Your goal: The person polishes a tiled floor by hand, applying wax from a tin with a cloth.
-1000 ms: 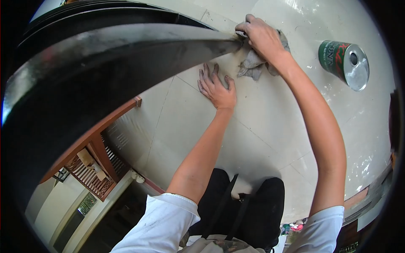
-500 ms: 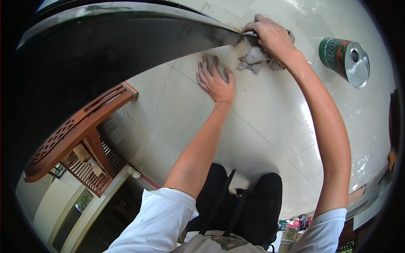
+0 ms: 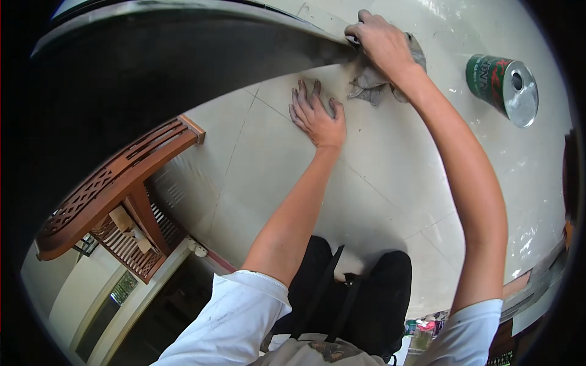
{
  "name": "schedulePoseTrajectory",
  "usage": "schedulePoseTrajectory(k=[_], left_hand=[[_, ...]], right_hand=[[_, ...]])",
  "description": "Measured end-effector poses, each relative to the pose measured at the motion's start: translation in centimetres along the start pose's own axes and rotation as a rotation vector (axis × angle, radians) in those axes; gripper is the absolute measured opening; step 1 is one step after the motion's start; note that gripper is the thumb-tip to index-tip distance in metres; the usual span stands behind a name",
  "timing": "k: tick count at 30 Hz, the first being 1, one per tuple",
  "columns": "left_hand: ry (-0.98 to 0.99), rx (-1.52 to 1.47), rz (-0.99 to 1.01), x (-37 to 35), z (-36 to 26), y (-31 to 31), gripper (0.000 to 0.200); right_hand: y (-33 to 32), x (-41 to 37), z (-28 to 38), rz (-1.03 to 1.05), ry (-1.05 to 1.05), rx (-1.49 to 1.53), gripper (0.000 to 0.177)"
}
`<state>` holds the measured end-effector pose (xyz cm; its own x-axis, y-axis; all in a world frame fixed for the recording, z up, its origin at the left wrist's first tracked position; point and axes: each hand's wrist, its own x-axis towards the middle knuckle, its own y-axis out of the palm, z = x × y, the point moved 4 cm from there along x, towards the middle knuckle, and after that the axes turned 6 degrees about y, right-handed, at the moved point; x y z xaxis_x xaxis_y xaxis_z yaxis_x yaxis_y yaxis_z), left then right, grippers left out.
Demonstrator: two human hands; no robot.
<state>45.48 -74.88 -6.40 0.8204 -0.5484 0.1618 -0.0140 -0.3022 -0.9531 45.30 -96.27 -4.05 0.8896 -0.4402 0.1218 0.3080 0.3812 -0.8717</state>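
Note:
My left hand point(image 3: 317, 117) lies on the tiled floor point(image 3: 287, 183) with its grey-smudged fingers spread, holding nothing. Above and to the right of it, my right hand point(image 3: 383, 44) is closed at the tip of a large dark curved panel point(image 3: 201, 58). Its fingers are curled round something I cannot make out. A crumpled grey cloth point(image 3: 370, 85) lies on the floor just below and beside the right hand, partly hidden by it. The panel spreads across the upper left of the view, its narrow end reaching the right hand.
A green metal can point(image 3: 502, 88) with a silver top stands at the right. At the left is a brown wooden bench point(image 3: 131, 177) with small pieces on its slats. Jars point(image 3: 424, 332) are low at the right, near my black-clad knees point(image 3: 390, 287).
My right hand has moved slightly up and left at the panel's tip, and more of the cloth behind it shows. The left hand stays flat on the floor while the view shifts slightly.

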Motion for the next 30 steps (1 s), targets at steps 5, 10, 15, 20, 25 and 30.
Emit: schedulePoseTrajectory(k=[5,10,15,20,25,30], left_hand=[[-0.013,-0.008,0.011,0.0,0.0,-0.1,0.048],[0.026,0.028,-0.005,0.1,0.1,0.1,0.048],[0.007,-0.003,0.0,0.0,0.1,-0.1,0.048],[0.021,0.009,0.002,-0.2,0.2,0.2,0.048],[0.024,0.023,0.014,-0.1,0.1,0.1,0.048],[0.023,0.03,-0.009,-0.2,0.2,0.2,0.046]], right_hand=[[-1.7,-3.3,-1.1,0.1,0.062,-0.029,0.02],[-0.1,0.3,-0.5,-0.031,0.065,0.009,0.02],[-1.0,-2.3,-0.8,0.081,0.132,0.066,0.027],[-5.4,-15.8,-1.1,0.249,0.38,0.103,0.033],[-6.5,-29.4,-0.7,0.201,0.723,0.146,0.05],[-5.0,-30.7,-0.1,-0.025,0.709,0.072,0.051]])
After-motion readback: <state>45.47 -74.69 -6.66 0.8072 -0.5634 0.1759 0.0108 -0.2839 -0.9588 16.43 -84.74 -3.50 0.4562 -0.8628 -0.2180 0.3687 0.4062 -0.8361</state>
